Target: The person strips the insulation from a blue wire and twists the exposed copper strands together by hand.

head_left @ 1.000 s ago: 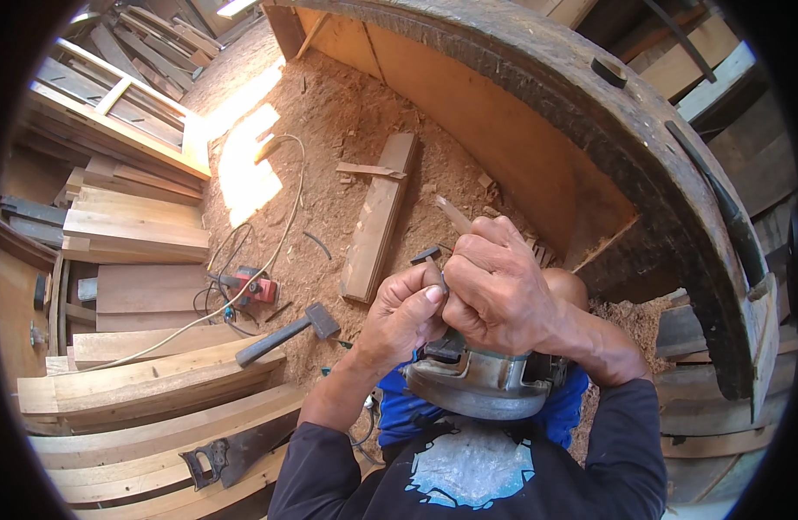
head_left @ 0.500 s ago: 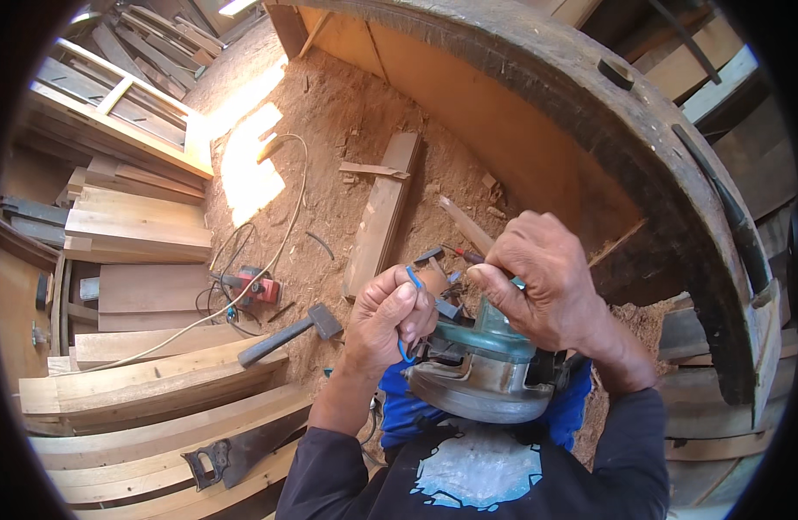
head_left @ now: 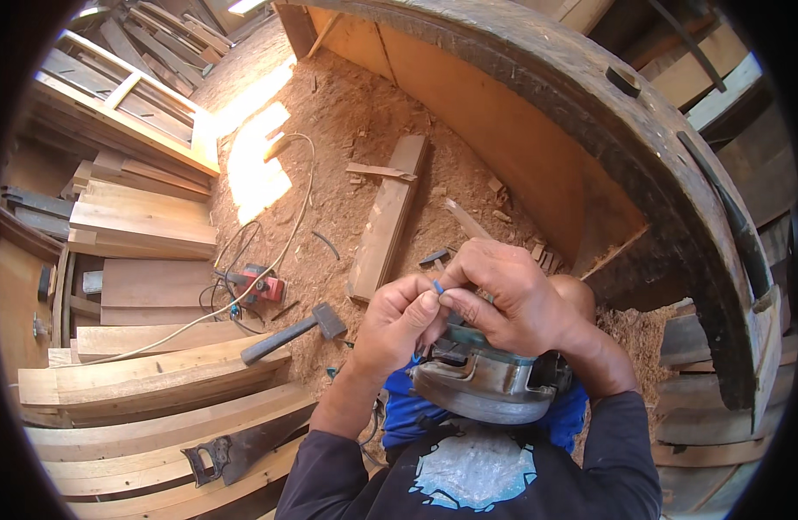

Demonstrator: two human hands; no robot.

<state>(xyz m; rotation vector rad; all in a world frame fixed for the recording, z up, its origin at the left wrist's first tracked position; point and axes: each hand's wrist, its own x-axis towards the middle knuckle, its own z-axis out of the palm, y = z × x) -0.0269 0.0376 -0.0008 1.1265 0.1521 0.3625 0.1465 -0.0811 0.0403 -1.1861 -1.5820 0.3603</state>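
A thin blue wire-like piece [head_left: 438,287] is pinched in my left hand [head_left: 400,319], its upper end sticking out above the thumb. My right hand [head_left: 511,299] has thumb and forefinger closed on that upper end. Both hands meet above a power tool [head_left: 481,386] with a green body and a rounded grey metal guard, resembling a circular saw. It rests in my lap, partly hidden by my hands. Whether my right hand still has the dark, red-tipped tool in its palm is hidden.
A hammer [head_left: 299,334] lies to my left, near a red power tool [head_left: 260,283] with its cord. A handsaw [head_left: 243,451] rests on stacked planks [head_left: 156,373]. Ahead, boards [head_left: 390,217] lie on sawdust-covered ground. A large curved wooden piece [head_left: 589,95] arches across the right.
My right hand has moved left and down to meet my left hand, and its fingers now pinch the blue piece's upper end. The red-tipped tool seen at my right hand is no longer visible.
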